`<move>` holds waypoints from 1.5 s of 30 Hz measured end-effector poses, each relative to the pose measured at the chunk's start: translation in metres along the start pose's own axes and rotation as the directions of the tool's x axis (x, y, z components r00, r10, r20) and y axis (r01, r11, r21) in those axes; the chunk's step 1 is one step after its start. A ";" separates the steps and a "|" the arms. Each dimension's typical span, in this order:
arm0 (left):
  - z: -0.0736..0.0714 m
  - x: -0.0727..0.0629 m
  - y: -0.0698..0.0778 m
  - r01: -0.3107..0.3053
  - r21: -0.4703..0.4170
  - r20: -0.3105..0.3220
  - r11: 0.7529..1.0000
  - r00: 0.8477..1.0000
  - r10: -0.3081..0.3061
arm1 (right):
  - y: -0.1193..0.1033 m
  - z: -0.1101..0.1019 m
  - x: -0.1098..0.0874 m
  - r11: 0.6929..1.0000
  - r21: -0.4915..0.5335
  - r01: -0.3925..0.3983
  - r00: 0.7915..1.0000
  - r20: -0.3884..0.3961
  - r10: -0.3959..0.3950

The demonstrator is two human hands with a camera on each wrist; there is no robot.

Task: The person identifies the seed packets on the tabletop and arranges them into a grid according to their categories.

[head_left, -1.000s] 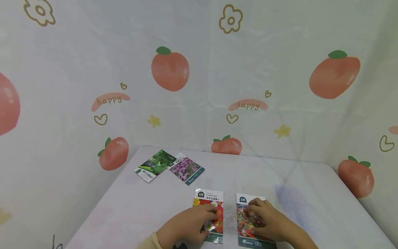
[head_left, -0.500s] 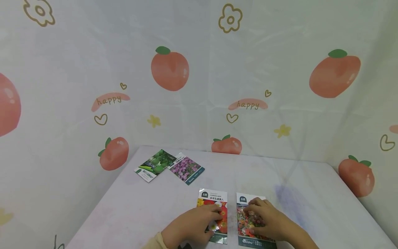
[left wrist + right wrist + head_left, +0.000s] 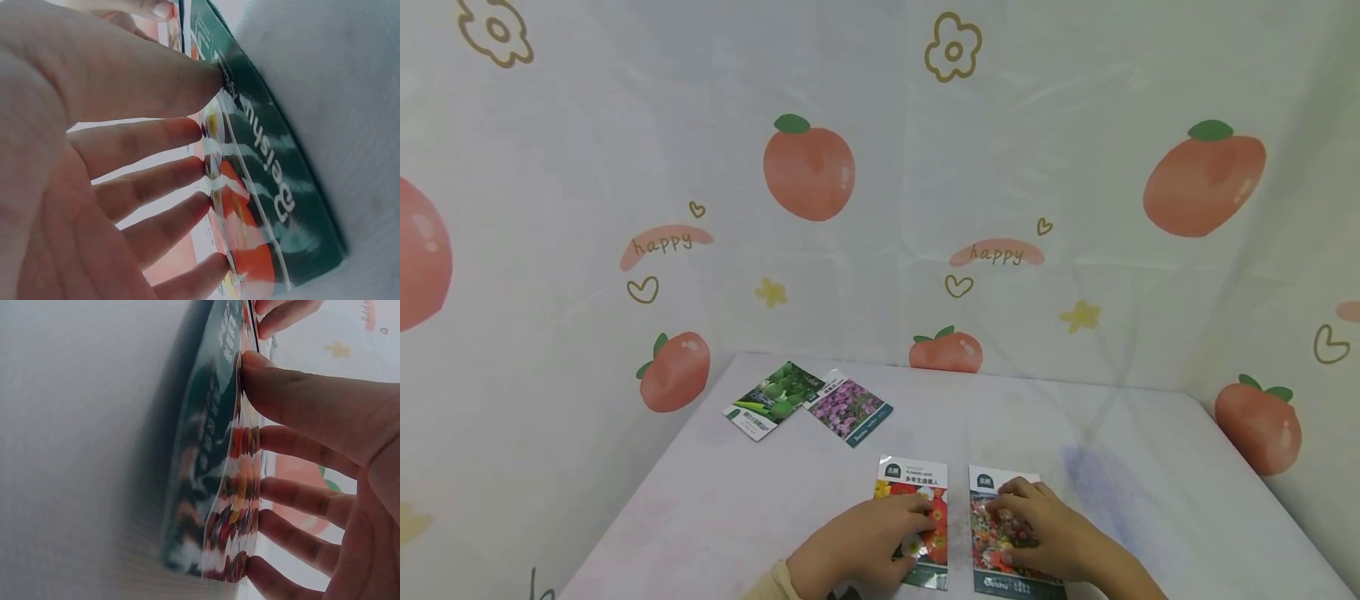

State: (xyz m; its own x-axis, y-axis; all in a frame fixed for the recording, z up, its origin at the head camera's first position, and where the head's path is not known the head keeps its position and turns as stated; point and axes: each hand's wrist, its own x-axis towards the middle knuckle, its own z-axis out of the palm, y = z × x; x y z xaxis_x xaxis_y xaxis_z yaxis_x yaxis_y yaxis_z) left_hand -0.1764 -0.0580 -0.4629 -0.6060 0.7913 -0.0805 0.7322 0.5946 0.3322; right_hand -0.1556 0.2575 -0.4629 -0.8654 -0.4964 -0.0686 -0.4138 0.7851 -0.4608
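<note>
A big white cloth [image 3: 880, 292] with peaches on it hangs behind the worktop [image 3: 730, 508], and it is well away from my hands. The worktop is pale, with soft pink and purple patches.

My left grip [image 3: 872, 537] and my right grip [image 3: 1051, 532] are both spread wide, with the fingertips and thumb touching a packet each. The red poppy seed packet [image 3: 935, 546] is under my left one, and the mixed flower seed packet [image 3: 983, 533] is under my right one. They lie side by side near me, and I think I am lining them up. To do that well, I should press softly, slide and not lift, and keep the shiny paper from bending. I can't tell if the near edges lie all the way flat.

Farther off to the left, the green fruit seed packet [image 3: 775, 398] and the purple flower seed packet [image 3: 848, 408] lie tilted, meeting at their corners. They are not in my way.

The smallest bit is the thin gap between my two packets. Nothing seems to block it.
</note>
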 end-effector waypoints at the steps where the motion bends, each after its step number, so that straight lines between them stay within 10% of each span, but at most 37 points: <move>1: -0.001 0.000 0.000 -0.007 -0.003 -0.004 1.000 1.000 0.007 | 0.000 0.000 0.000 1.000 0.000 0.004 1.000 0.000 -0.004; 21: -0.006 -0.002 -0.001 -0.053 -0.039 -0.073 0.998 0.996 0.050 | 0.002 -0.003 -0.002 1.000 0.005 0.014 1.000 0.010 -0.014; 30: -0.017 -0.002 -0.025 0.048 -0.064 -0.209 0.997 0.976 -0.061 | -0.001 -0.001 -0.001 1.000 0.018 0.021 1.000 0.005 -0.021; 40: -0.031 0.002 -0.060 0.195 -0.023 -0.464 0.981 0.867 -0.183 | -0.002 -0.002 0.000 0.999 0.050 0.001 1.000 0.018 -0.002; 45: -0.041 0.005 -0.075 0.241 -0.020 -0.503 0.970 0.837 -0.218 | -0.004 -0.003 0.000 0.998 0.062 -0.011 1.000 0.025 0.009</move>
State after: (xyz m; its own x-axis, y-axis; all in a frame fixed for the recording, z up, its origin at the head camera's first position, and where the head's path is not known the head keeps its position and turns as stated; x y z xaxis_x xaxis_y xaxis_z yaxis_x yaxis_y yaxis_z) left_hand -0.2474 -0.1046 -0.4498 -0.8227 0.4610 0.3327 0.5585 0.7645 0.3218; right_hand -0.1549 0.2559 -0.4581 -0.8619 -0.4981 -0.0949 -0.3862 0.7661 -0.5137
